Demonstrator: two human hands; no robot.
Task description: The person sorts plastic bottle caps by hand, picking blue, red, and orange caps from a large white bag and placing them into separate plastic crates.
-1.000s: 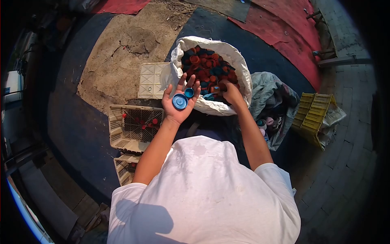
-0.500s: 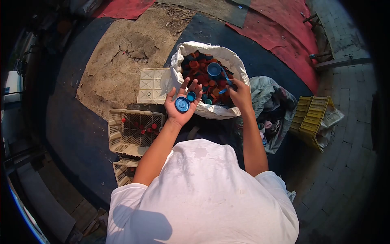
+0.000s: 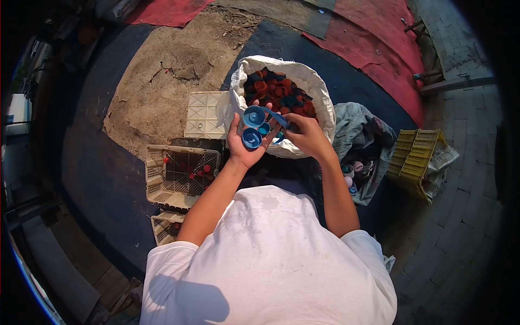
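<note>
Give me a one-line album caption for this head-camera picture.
Left hand cups blue caps while the right hand brings another over a white sack of red and blue caps.

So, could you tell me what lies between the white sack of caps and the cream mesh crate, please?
In the head view, a cream panel with square ribbing lies flat on the ground between the white sack and the mesh crate.

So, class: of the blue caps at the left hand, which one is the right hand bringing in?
The top cap: the right hand pinches its trailing strip, while the other caps already lie flat in the left hand.
</note>
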